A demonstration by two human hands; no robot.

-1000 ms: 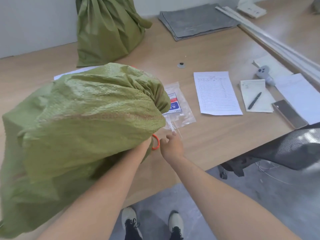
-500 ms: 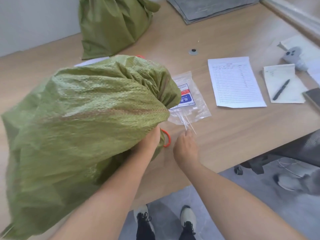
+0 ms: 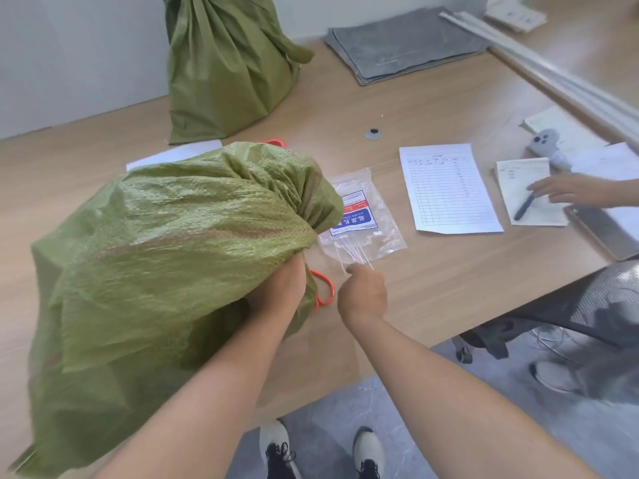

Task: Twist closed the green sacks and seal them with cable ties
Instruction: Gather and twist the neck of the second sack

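A large green woven sack [image 3: 166,257] lies on the wooden table in front of me, its neck gathered toward the right. My left hand [image 3: 280,288] grips that gathered neck, with an orange drawstring loop [image 3: 325,292] hanging beside it. My right hand [image 3: 363,295] pinches the ends of thin white cable ties [image 3: 352,254] that stick out of a clear plastic packet [image 3: 363,216]. A second green sack [image 3: 228,63] stands at the back of the table, its top twisted shut.
A printed form [image 3: 446,188], a notepad with a pen [image 3: 525,202] and another person's hand [image 3: 567,191] are at the right. Grey folded cloth [image 3: 408,43] lies at the back. A mesh chair [image 3: 594,305] stands by the table's front edge [image 3: 449,330].
My right hand has closed on the cable tie ends at the packet's mouth. Another person's hand has come in at the right over the notepad. The left hand keeps its hold on the sack.
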